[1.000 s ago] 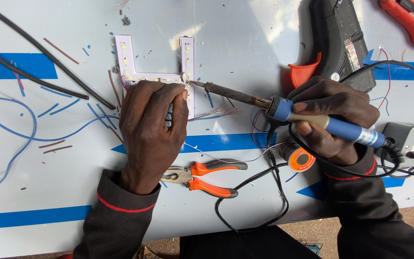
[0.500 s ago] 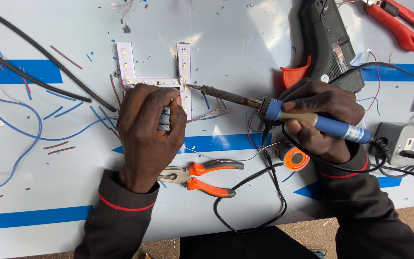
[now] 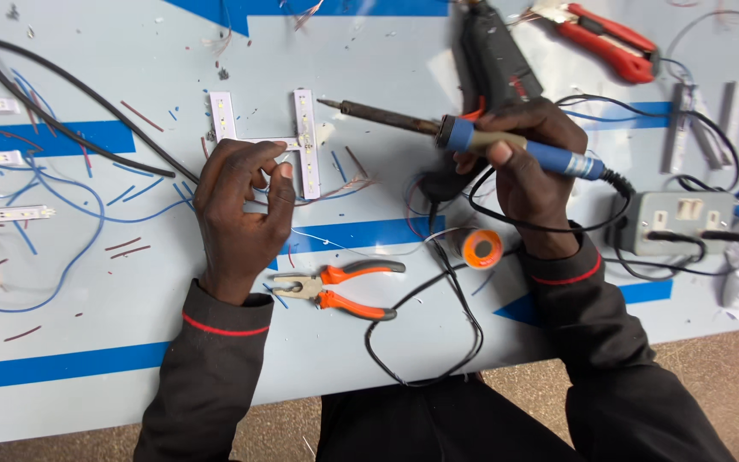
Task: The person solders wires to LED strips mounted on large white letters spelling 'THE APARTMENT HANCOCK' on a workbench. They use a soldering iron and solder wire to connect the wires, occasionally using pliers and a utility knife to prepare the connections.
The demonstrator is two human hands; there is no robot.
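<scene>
Right hand (image 3: 528,167) grips soldering iron (image 3: 438,128); left hand (image 3: 241,210) fingers loosely curled, touching LED strip frame (image 3: 304,141). Pliers (image 3: 344,289), glue gun (image 3: 493,60), loose wires (image 3: 62,205) nearby.

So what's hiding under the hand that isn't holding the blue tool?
The left hand rests on the white table, fingertips touching the white LED strips. Its palm covers whatever lies beneath.

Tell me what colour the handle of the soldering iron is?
Blue, with a beige grip section; the right hand holds the soldering iron. Head view shows it.
</scene>
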